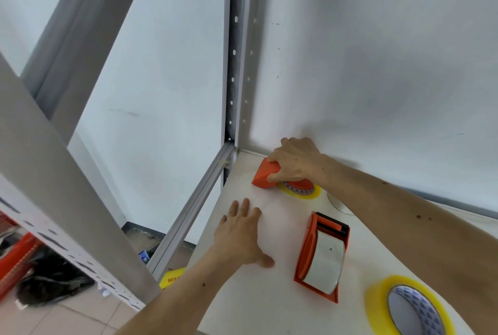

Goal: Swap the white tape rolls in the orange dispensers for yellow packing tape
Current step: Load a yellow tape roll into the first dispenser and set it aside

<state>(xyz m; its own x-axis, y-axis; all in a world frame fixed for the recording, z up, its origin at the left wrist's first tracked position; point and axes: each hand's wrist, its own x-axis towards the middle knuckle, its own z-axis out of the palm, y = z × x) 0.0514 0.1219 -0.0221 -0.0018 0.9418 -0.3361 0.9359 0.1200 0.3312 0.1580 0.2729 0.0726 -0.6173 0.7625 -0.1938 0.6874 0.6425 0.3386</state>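
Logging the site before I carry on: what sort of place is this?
Probably a storeroom or stockroom: a slotted metal shelving upright, a bare white shelf used as a worktop, and packing-tape dispensers with a yellow tape roll on it.

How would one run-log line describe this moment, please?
right hand: grips far orange dispenser with yellow tape | left hand: flat on shelf | near dispenser: white roll

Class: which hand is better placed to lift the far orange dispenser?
Right. The right hand already closes its grip on the far orange dispenser; the left hand lies flat and empty on the white shelf.
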